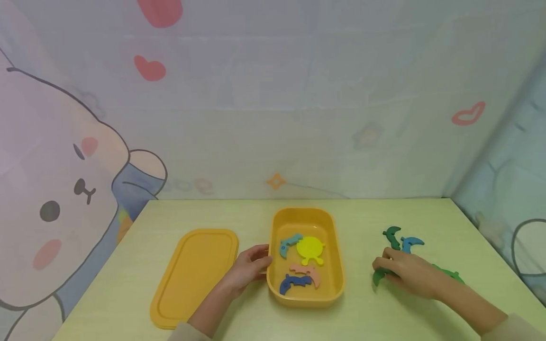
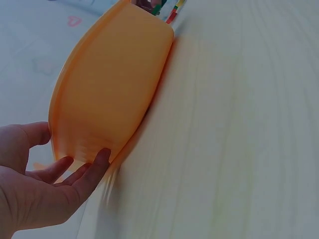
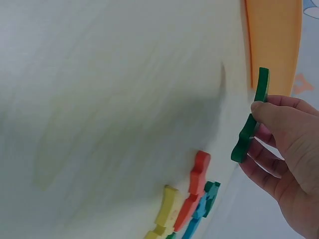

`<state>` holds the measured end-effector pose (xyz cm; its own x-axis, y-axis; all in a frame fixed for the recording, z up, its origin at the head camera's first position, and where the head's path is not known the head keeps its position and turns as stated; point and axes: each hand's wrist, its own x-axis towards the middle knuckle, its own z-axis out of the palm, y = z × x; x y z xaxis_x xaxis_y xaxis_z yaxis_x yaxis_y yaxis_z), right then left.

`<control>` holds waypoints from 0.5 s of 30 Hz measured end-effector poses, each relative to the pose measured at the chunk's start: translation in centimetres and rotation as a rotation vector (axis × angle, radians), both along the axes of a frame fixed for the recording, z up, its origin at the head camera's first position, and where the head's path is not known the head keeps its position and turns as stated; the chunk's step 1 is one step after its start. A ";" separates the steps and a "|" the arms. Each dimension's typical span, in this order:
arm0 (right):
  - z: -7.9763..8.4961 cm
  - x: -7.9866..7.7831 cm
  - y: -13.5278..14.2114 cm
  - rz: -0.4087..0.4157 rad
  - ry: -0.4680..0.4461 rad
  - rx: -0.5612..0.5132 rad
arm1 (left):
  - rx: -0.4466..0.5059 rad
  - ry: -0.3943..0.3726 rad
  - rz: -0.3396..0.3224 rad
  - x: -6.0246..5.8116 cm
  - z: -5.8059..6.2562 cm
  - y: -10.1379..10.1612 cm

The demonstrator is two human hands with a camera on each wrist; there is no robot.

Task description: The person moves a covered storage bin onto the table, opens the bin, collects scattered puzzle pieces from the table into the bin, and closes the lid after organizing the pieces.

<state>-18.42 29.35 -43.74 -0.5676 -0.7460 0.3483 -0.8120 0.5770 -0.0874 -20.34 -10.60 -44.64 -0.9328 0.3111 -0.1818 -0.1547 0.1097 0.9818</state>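
Observation:
My right hand (image 1: 407,273) pinches a dark green curved puzzle piece (image 3: 260,89) between thumb and fingers, above the table to the right of a yellow plastic box (image 1: 304,302). With its fingertips, my left hand (image 1: 249,267) touches the outer left wall of that box. Inside the box lie a light blue curved piece (image 1: 291,242), a bright yellow rounded piece (image 1: 310,248) with small knobs, a pink piece (image 1: 314,274) and a dark blue piece (image 1: 294,282). The pink and dark blue ones lie against each other.
Left of the box lies its flat yellow lid (image 1: 194,277). Beyond and beneath the right hand are loose pieces: dark green (image 1: 391,237), blue (image 1: 411,243), light green (image 1: 450,273), plus red (image 3: 198,172) and yellow (image 3: 168,206) ones. A printed cloth (image 1: 315,118) hangs behind the table.

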 end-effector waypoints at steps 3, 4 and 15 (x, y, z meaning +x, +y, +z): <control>0.6 -0.4 -0.4 0.000 -0.002 0.015 | 0.002 -0.004 0.004 0.1 0.0 0.0; 0.8 -0.5 -0.5 -0.001 0.000 0.020 | 0.001 -0.004 0.005 0.1 0.0 -0.1; 3.3 -1.7 -1.8 -0.020 -0.133 0.049 | 0.011 -0.001 0.000 0.2 0.2 0.0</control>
